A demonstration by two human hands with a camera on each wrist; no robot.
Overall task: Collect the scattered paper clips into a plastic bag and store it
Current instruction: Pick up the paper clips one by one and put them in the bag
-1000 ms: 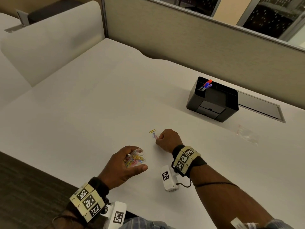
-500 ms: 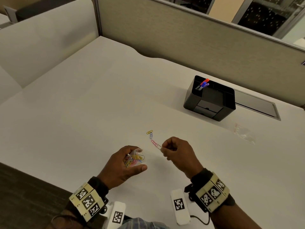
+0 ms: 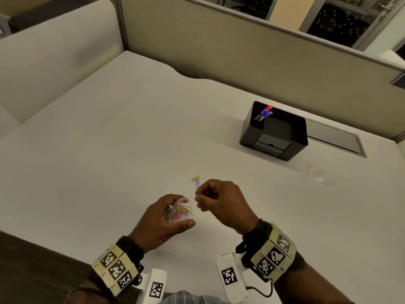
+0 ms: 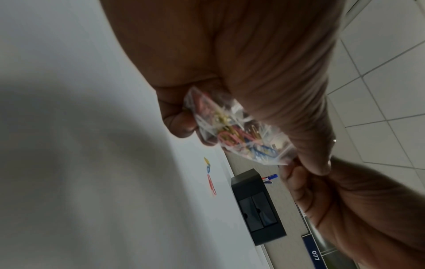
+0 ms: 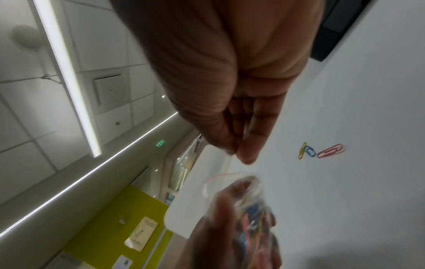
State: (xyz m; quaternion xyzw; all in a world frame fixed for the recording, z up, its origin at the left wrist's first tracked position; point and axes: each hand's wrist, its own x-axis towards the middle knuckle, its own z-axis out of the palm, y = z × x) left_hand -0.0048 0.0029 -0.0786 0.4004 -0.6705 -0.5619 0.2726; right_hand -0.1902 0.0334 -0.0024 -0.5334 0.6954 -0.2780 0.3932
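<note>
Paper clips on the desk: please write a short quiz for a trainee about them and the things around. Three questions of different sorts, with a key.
1. True or false: the plastic bag held by the left hand is empty.
2. In the right wrist view, how many loose paper clips lie on the desk? A: one. B: three. C: six.
3. Fill in: the black organiser holds ___ in its back left corner.

Key: 1 false, it holds coloured clips; 2 B, yellow, blue and red; 3 pens.

Office cubicle: white desk [image 3: 109,139], fabric partition panels [image 3: 219,51], black desk organizer [image 3: 274,137] holding pens [image 3: 266,111].
</note>
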